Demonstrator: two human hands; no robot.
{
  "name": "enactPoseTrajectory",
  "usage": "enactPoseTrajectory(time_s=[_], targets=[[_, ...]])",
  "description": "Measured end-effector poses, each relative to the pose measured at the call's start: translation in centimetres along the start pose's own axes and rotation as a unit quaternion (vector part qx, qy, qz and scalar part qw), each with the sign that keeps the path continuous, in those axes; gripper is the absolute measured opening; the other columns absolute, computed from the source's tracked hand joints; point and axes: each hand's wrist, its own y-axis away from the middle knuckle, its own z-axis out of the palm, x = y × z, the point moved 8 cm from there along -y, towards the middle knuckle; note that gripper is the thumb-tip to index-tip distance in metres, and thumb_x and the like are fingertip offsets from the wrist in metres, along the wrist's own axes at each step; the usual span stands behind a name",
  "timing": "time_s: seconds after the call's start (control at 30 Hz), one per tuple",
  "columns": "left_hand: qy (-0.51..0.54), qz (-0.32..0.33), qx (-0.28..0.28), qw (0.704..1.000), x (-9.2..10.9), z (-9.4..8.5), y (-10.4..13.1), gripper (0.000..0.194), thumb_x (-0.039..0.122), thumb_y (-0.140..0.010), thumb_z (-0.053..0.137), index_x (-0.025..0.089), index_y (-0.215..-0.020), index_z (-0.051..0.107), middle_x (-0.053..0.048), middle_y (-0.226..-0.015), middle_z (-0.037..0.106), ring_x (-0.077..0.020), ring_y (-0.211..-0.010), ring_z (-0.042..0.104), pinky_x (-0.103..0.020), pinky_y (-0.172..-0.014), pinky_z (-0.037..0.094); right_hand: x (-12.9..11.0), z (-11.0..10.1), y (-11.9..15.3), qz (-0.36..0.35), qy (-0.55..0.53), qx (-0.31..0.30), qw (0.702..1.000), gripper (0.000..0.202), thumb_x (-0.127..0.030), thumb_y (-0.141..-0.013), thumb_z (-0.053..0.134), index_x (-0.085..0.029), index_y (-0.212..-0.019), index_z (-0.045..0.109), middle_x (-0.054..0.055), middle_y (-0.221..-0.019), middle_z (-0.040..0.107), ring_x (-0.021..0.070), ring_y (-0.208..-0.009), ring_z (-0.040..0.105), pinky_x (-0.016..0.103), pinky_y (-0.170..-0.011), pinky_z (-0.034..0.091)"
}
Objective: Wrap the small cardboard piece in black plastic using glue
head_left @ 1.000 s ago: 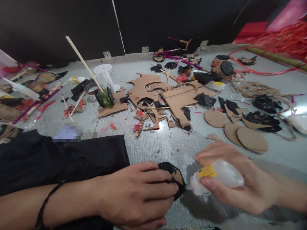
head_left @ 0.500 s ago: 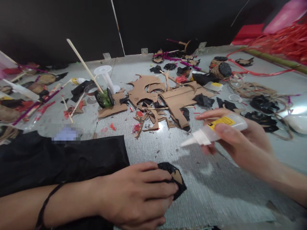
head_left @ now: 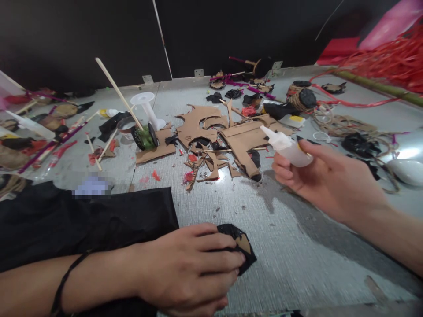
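Right fingers [head_left: 283,172] grasping one white bottle [head_left: 292,152], left fingers [head_left: 216,256] holding down one black-covered piece [head_left: 243,243], apparently cardboard

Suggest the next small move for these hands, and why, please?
I'd probably set the white bottle down on the table, freeing the right hand to help steady the black-wrapped piece. The bottle is held up, its nozzle pointing away from that piece, and only the left hand lies over it.
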Motion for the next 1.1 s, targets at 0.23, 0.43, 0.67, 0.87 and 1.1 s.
enactPoseTrajectory(time_s=[0.23,0.43,0.67,0.87,1.1], targets=[[-0.001,-0.005,-0.001,1.000,0.1,0.1,0.0,0.025,0.031,-0.111,0.065,0.012,-0.114,0.080,-0.008,-0.131,0.081,-0.0247,-0.122,0.072,-0.039,-0.104,0.059,1.1,-0.6,-0.1,0.010,-0.017,0.016,1.000,0.028,-0.039,-0.087,0.084,-0.029,-0.110,0.073,0.008,-0.129,0.080,0.0320,-0.130,0.073,0.054,-0.120,0.057],[-0.010,0.001,0.000,1.000,0.2,0.0,0.0,0.028,0.029,-0.114,0.058,0.012,-0.114,0.080,-0.007,-0.130,0.083,-0.0247,-0.123,0.072,-0.039,-0.105,0.057,2.2,-1.4,-1.1,-0.058,0.084,0.035,0.994,0.055,-0.038,-0.081,0.097,-0.035,-0.122,0.062,0.007,-0.134,0.080,0.0359,-0.134,0.071,0.064,-0.129,0.047],[-0.019,-0.022,0.015,0.999,0.2,-0.1,0.2,0.022,0.024,-0.111,0.061,0.011,-0.112,0.079,-0.007,-0.124,0.084,-0.0229,-0.128,0.070,-0.039,-0.106,0.057,3.4,-1.5,-1.7,-0.088,0.134,0.011,0.987,0.051,-0.037,-0.086,0.088,-0.035,-0.125,0.056,0.007,-0.129,0.076,0.0345,-0.126,0.077,0.065,-0.119,0.056],[-0.023,-0.023,0.019,0.999,0.1,-0.2,0.1,0.022,0.020,-0.110,0.060,0.011,-0.110,0.079,-0.008,-0.122,0.084,-0.0237,-0.128,0.069,-0.039,-0.104,0.055,3.0,-1.5,-1.6,-0.130,0.165,0.010,0.978,0.044,-0.033,-0.090,0.082,-0.035,-0.125,0.055,0.008,-0.135,0.072,0.0330,-0.131,0.074,0.065,-0.122,0.055],[-0.027,-0.024,0.013,0.999,0.1,-0.2,0.1,0.018,0.021,-0.109,0.064,0.010,-0.111,0.078,-0.007,-0.123,0.084,-0.0225,-0.120,0.072,-0.039,-0.107,0.054,-0.4,-1.4,0.2,-0.275,0.226,0.074,0.932,0.063,-0.018,-0.085,0.082,-0.037,-0.140,0.058,0.009,-0.149,0.064,0.0368,-0.147,0.060,0.070,-0.135,0.037]])
